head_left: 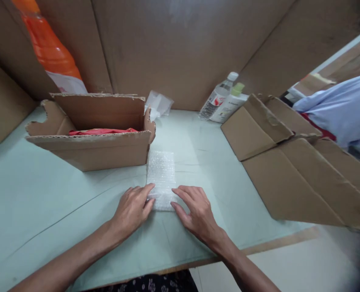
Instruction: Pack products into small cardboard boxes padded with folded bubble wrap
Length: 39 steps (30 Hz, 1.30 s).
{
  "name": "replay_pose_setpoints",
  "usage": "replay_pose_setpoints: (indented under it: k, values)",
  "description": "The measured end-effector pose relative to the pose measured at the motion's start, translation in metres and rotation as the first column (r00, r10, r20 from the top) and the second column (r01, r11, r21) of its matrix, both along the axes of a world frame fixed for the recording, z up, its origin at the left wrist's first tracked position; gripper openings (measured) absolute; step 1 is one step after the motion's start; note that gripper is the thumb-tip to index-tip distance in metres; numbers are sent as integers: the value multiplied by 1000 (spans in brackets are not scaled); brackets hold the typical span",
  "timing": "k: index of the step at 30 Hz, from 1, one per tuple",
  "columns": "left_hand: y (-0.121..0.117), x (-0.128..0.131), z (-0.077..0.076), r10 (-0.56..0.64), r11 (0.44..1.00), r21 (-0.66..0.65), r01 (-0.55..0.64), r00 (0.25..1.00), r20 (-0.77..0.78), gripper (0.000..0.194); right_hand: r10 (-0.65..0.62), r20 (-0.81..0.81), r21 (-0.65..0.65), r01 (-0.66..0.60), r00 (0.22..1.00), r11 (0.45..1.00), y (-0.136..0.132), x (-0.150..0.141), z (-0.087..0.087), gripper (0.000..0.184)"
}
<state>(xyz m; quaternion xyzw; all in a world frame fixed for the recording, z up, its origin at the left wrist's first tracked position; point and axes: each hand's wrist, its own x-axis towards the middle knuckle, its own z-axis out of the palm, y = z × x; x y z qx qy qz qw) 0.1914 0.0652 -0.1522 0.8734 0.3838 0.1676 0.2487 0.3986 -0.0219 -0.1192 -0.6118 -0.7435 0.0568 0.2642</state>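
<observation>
Translucent bubble wrap (pixel 161 170) is lying between the hands, its long axis stretching away beyond them. Left hand (pixel 133 206) and right hand (pixel 197 209) are flanking its near end, equally close, fingers loosely parted, neither clenching; an open carton (pixel 116 150) is sitting beyond the left.

I see soft, moderately bright light, faint shadows on the pale tabletop (pixel 198 162), and a dull glare atop the brown panel (pixel 180 48). Edges stretch; the dark lower-right corner seems blurred.
</observation>
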Motion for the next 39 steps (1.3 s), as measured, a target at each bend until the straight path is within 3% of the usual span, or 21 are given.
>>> replay_pose_setpoints:
  k: [2,6,8,11,13,16,19,20,22,23,24,26,28,30,33,35,37,39]
  values:
    - [5,2,2,2,994,113,0,1000,-23,34,63,110,50,-69,992,996,0,0,-1,23]
    - [-1,-9,9,-145,965,232,125,987,71,32,161,148,-42,-157,976,987,4,0,-10,20]
    - [-9,-19,12,-222,962,185,200,969,106,34,174,52,-104,-168,983,980,3,2,-12,20]
    - [-19,-30,17,-241,970,42,238,964,112,35,216,-79,-250,-229,973,941,-4,3,-5,23]
    - [-20,-31,18,-216,976,3,217,975,59,29,177,-47,-252,-184,983,950,-8,2,2,24]
    - [-11,-24,18,-125,988,73,133,987,-98,24,108,61,-134,-99,992,986,-10,-1,9,25]
    - [-1,-23,18,-32,994,99,46,989,-144,25,190,142,-118,-174,972,978,-6,-4,2,28]
    - [-1,-25,17,-8,998,54,14,995,-102,27,204,152,-120,-187,967,975,-4,-5,-3,27]
    - [-6,-32,16,81,985,-157,-74,996,34,35,175,90,-115,-165,980,980,1,-6,-11,24]
    - [-11,-36,15,161,942,-313,-119,981,109,43,135,13,-118,-133,991,984,4,-7,-13,24]
    - [-18,-39,15,261,864,-481,-148,949,177,52,84,-81,-132,-95,993,987,6,-9,-14,24]
    - [-31,-41,13,470,639,-761,-109,839,274,72,-15,-274,-202,-42,962,978,7,-17,-10,25]
    - [-42,-37,13,620,451,-892,26,710,334,85,-40,-422,-298,-97,906,950,6,-27,-3,24]
    - [-47,-30,14,718,345,-931,123,604,346,90,-2,-481,-325,-176,877,929,5,-34,2,21]
    - [-48,-27,19,789,291,-944,156,519,329,87,-12,-467,-226,-106,884,968,6,-31,4,23]
    - [-47,-30,23,765,303,-933,195,533,360,86,-98,-542,-222,-30,835,975,10,-23,1,33]
    - [-47,-34,26,702,319,-916,245,588,402,89,-164,-680,-320,-88,714,943,16,-20,-1,46]
    - [-47,-37,26,654,348,-910,225,637,408,93,-164,-771,-383,-244,615,891,20,-26,-1,50]
